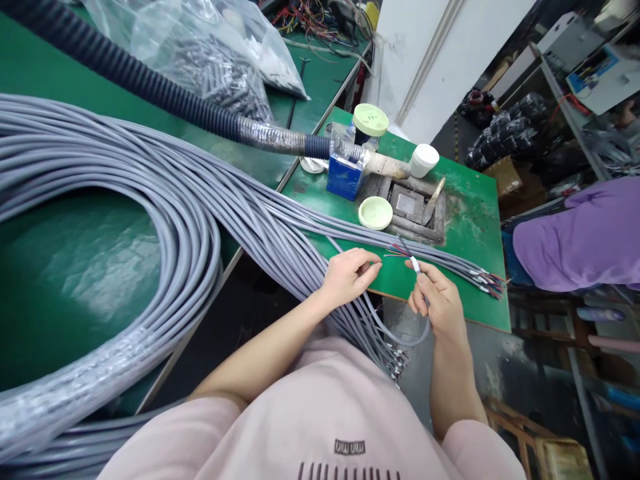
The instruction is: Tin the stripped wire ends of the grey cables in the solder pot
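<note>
My right hand (439,297) is closed on a grey cable (417,331) near its stripped end. A white sleeve (415,264) sits just below thin red, black and bluish wires (397,250) that fan out leftward. My left hand (351,273) has thumb and fingers pinched together, just left of the wire tips; whether anything is between them is too small to tell. Behind both hands, a bundle of grey cables (350,230) crosses the green bench (467,207), its stripped ends (493,283) lying at the right. More cable ends (397,360) hang below my left forearm.
A square solder pot (410,203) stands behind the hands, beside a pale green dish (375,213), a white cup (424,160) and a blue box (345,177). An extraction hose (195,100) arches over from the left. A large cable coil (190,233) fills the left table. Another person's purple sleeve (575,233) is at right.
</note>
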Motion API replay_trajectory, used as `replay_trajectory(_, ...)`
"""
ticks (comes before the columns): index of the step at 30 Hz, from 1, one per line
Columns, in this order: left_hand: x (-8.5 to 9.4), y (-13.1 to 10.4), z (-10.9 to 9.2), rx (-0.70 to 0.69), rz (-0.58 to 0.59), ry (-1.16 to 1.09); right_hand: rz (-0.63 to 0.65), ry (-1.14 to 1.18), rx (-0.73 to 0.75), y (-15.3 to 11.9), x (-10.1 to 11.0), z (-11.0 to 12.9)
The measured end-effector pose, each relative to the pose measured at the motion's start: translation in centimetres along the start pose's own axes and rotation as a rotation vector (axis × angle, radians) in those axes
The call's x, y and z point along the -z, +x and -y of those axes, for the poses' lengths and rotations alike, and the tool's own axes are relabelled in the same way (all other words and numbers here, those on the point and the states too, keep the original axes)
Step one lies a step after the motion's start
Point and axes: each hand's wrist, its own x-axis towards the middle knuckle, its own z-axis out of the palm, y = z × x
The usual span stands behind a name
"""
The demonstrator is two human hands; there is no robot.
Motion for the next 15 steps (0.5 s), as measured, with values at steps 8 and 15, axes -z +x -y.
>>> replay_trajectory(8,-0.14,-0.10,0.18,-0.016,-0.019,-0.005,-0.010,0.018,0.013,-0.67,-0.73,-0.04)
replay_trajectory(15,-0.20,-0.04,0.33,-0.030,-0.028,-0.025,-0.028,0.024,0.036,-0.99,-1.01,-0.09)
